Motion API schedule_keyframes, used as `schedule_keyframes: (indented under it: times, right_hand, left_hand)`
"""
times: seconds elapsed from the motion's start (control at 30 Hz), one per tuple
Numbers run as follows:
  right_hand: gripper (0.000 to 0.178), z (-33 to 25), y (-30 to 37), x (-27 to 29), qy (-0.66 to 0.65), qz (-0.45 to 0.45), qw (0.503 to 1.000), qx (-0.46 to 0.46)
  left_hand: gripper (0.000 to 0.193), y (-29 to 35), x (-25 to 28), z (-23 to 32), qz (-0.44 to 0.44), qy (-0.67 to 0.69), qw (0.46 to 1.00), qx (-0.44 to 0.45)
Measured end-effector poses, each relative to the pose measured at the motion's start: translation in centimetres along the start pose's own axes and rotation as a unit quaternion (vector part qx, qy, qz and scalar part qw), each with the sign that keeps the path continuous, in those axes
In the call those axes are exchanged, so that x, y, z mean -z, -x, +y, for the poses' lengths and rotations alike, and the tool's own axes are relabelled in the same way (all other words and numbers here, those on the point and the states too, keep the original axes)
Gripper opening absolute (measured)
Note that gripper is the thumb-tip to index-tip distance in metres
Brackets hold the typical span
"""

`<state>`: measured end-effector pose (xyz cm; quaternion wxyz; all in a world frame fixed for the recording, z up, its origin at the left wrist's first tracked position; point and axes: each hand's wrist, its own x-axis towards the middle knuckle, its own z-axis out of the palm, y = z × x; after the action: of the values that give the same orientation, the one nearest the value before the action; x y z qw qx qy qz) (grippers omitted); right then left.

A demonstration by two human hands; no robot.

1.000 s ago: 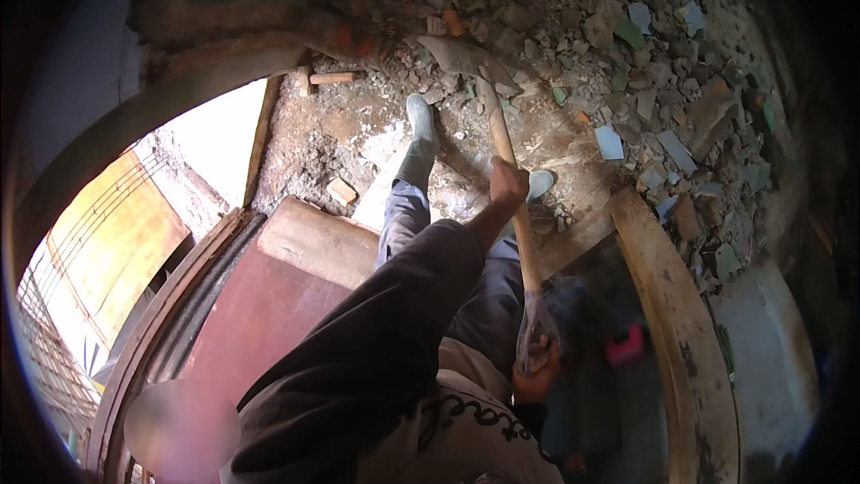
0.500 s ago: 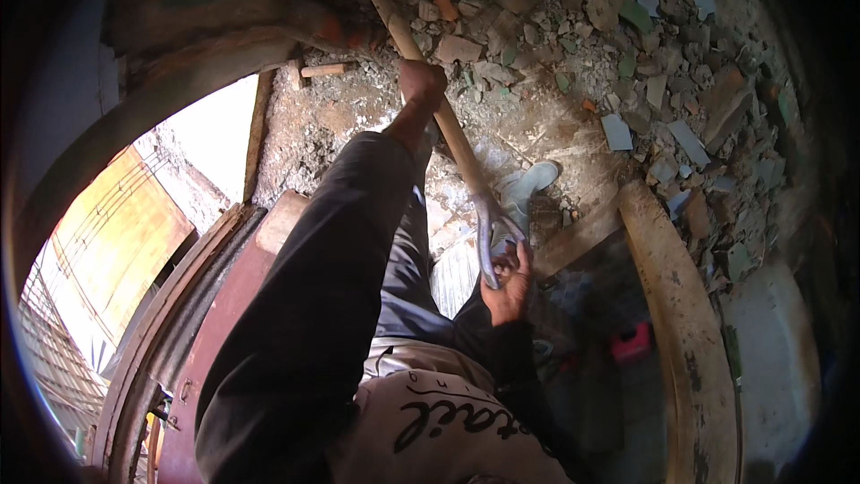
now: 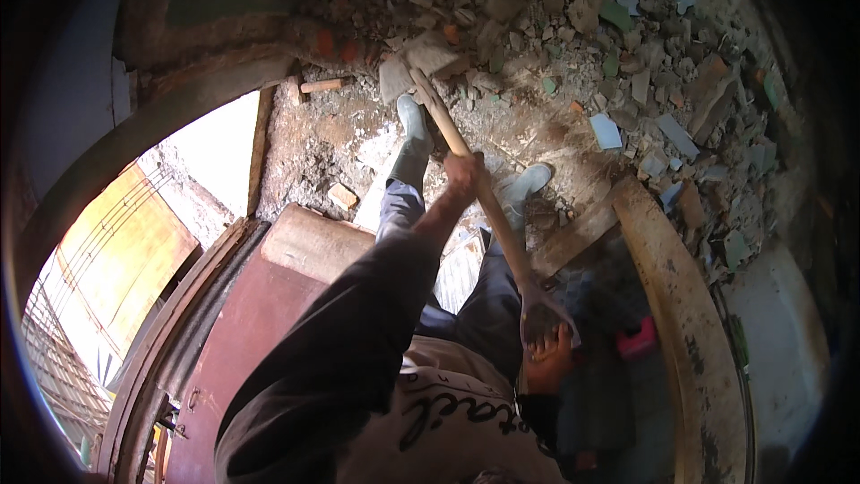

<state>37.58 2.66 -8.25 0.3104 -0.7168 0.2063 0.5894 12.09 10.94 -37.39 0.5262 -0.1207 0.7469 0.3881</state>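
Observation:
A shovel with a wooden shaft [image 3: 506, 235] slants across the middle of the view. My left hand [image 3: 463, 174] is wrapped round the shaft below the blade end. At the other end, close to my body, my right hand [image 3: 548, 360] has its fingers curled over the bar of the forked grip [image 3: 536, 298]. The grey shovel blade [image 3: 395, 81] lies at the edge of the rubble heap [image 3: 528, 13], just beyond my left boot [image 3: 412, 121]. Whether the blade carries any rubble, I cannot tell. My right boot [image 3: 535, 179] stands right of the shaft.
Broken tiles and stones spread far and right. A worn, curved-looking beam [image 3: 667, 296] runs along the right. A reddish-brown panel [image 3: 255, 332] lies on the left, beside a bright opening [image 3: 210, 148]. A short-handled wooden tool [image 3: 321, 86] rests on the ground near the far left.
The shovel has come back toward me and its blade has swung right. Both hands have moved nearer my body and rightward with it. My left boot has come into view.

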Motion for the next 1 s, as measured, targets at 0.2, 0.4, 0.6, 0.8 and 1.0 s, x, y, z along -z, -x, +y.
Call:
schedule_keyframes:
  times: [0.2,0.4,0.6,0.8,1.0]
  right_hand:
    - [0.021,-0.7,0.2,3.6,-0.036,-0.074,0.997,-0.011]
    - [0.013,6.0,-7.1,-6.0,-0.104,-0.024,0.983,-0.152]
    - [0.019,15.2,-13.0,-7.1,-0.284,-0.145,0.878,-0.356]
    - [0.01,8.6,-13.1,-2.7,-0.253,-0.002,0.943,-0.214]
    - [0.014,1.7,-6.2,-2.1,-0.104,0.044,0.99,-0.079]
  left_hand:
    - [0.024,5.6,-3.0,4.1,0.074,-0.012,0.997,-0.009]
    - [0.042,-2.6,0.2,14.2,0.118,-0.298,0.937,-0.14]
    - [0.036,-9.0,4.3,15.3,0.216,-0.425,0.874,-0.09]
    - [0.032,-7.0,0.1,12.0,0.195,-0.331,0.921,-0.067]
    - [0.032,-3.0,-2.0,4.9,0.139,-0.21,0.964,-0.085]
